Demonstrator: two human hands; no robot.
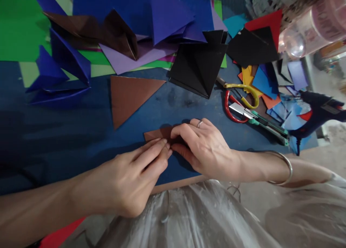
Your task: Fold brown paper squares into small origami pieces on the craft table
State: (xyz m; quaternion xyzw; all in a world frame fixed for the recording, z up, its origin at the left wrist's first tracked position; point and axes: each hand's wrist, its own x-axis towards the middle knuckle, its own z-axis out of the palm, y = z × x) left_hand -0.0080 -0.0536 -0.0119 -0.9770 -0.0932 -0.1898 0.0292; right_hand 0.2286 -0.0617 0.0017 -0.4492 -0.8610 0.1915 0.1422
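Note:
A narrow folded strip of brown paper (156, 133) lies on the blue table near its front edge, partly covered by my fingers. My left hand (143, 172) presses its closed fingertips on the near edge of this paper. Thumb and forefinger of my right hand (198, 145) pinch toward its right end, which is hidden under them. Beyond my hands lies a flat brown paper triangle (131, 98). To its right is a folded black paper piece (198, 67), and several folded blue paper pieces (67, 67) are at the left.
Scissors with red and yellow handles (252, 96) and a box cutter with its blade out (256, 120) lie right of my hand. Further right are a glue gun (313, 111), paper scraps (266, 82) and a clear bottle (310, 28). Stacked coloured sheets (21, 24) line the back.

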